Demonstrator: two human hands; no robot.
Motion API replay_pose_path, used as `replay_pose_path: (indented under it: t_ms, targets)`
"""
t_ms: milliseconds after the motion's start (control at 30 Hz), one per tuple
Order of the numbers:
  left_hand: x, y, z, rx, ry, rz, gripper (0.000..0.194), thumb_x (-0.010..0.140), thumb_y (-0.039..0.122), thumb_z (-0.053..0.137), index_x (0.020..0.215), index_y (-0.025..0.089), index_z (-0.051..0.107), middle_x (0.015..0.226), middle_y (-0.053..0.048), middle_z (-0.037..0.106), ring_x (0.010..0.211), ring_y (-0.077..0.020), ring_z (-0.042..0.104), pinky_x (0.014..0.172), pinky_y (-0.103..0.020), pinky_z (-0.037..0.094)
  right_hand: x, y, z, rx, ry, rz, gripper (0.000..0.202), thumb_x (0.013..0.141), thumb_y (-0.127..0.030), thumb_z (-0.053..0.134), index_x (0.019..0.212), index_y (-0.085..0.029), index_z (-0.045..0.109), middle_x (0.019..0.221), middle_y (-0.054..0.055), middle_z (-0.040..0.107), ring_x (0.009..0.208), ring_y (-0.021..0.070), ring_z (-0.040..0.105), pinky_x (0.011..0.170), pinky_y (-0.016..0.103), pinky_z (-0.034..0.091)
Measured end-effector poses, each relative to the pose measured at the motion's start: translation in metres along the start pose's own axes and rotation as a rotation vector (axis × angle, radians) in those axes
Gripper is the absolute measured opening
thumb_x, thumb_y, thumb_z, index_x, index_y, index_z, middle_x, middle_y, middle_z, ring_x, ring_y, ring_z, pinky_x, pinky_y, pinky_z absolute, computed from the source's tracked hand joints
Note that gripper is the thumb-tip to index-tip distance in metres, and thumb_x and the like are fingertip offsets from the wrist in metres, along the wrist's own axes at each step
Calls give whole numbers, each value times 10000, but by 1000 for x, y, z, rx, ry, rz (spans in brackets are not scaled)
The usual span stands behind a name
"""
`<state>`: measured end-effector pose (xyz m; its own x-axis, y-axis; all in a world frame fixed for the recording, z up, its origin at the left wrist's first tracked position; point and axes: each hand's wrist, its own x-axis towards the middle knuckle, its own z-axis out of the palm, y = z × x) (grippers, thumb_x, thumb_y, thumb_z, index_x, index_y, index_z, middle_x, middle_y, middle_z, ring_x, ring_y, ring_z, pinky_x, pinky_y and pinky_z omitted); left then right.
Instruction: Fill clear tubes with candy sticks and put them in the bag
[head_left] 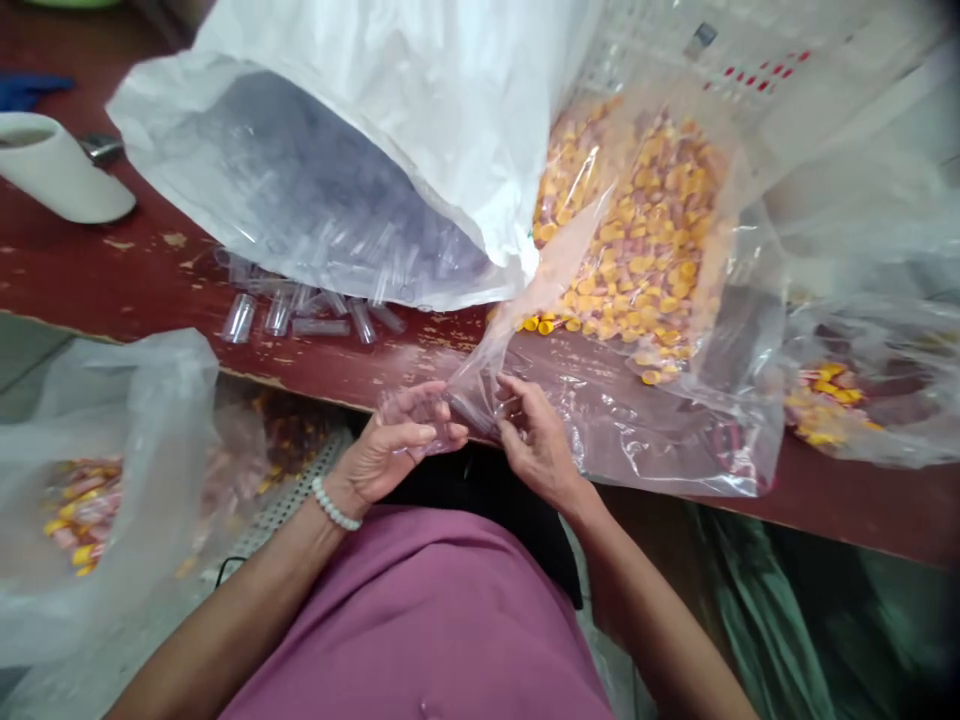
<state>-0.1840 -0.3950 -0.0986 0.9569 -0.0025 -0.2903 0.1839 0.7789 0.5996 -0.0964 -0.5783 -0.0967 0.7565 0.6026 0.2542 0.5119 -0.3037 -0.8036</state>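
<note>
Clear plastic tubes (427,418) rest in my left hand (397,440), whose fingers curl round them at the table's front edge; their exact number is hard to make out. My right hand (536,435) is just to the right, fingers bent and pinched beside the loose edge of a clear plastic bag (607,410). What its fingertips hold, if anything, is too blurred to tell. Small yellow caps (637,260) with pink parts fill the clear bag behind. More clear tubes (322,326) lie loose at the mouth of a white sack (450,120).
The worn red table (82,290) carries a white scoop-like container (60,170) at the left. Another bag of yellow and pink pieces (829,395) lies at the right. Below left hangs a translucent bag (165,400); a white perforated crate (289,510) stands near it.
</note>
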Motion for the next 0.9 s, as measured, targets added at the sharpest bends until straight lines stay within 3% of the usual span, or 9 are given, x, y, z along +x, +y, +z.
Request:
replay_pose_path:
  t_ms: [133, 300, 533, 700, 767, 833, 900]
  targets:
    - [-9, 4, -7, -95, -8, -17, 403, 689, 61, 649, 1075, 176, 640, 948, -33, 691, 835, -204, 675, 858, -392, 513, 0, -2, -8, -34, -22, -29, 430, 789, -47, 453, 1174, -227, 521, 1001, 38, 548, 782, 111, 549, 711, 264, 480]
    - [-18, -2, -8, -189, -99, -99, 563, 703, 107, 652, 1247, 202, 541, 1163, -81, 645, 873, -179, 654, 917, -396, 488, -5, -4, -4, -47, -36, -78, 385, 789, -42, 458, 1119, -212, 561, 960, 34, 577, 786, 114, 554, 732, 267, 479]
    - [-18, 10, -11, -166, -57, -50, 577, 675, 102, 649, 1238, 178, 545, 978, -51, 691, 902, -229, 652, 910, -437, 496, -6, -7, -5, -101, -23, -79, 314, 845, -116, 475, 1133, -208, 556, 980, 44, 576, 779, 119, 557, 718, 268, 486]
    - [-15, 12, -16, -129, 51, 54, 516, 671, 46, 619, 1175, 154, 583, 934, -30, 677, 783, -161, 644, 874, -394, 513, -7, -11, 21, -478, -148, -202, 437, 812, -359, 630, 1207, -198, 537, 1080, 99, 578, 950, 236, 524, 775, 368, 464]
    - [-14, 10, -17, -76, 99, 100, 484, 673, 31, 617, 1141, 155, 601, 907, -22, 674, 754, -152, 642, 828, -363, 521, -7, -10, 37, -641, -175, -246, 434, 818, -367, 620, 1212, -201, 548, 1074, 107, 595, 929, 259, 511, 739, 393, 441]
    - [-13, 8, -19, -19, 133, 141, 474, 664, 27, 633, 1118, 161, 613, 905, -19, 676, 746, -154, 645, 802, -340, 517, -8, -9, 48, -669, -158, -259, 366, 850, -340, 579, 1188, -201, 568, 1074, 107, 603, 908, 252, 510, 729, 395, 429]
    - [-14, 7, -21, 26, 144, 170, 485, 632, 13, 660, 1093, 161, 624, 912, -17, 679, 745, -148, 645, 795, -312, 511, -8, -9, 50, -557, -145, -253, 310, 857, -329, 572, 1133, -189, 592, 1054, 102, 601, 920, 237, 514, 768, 394, 437]
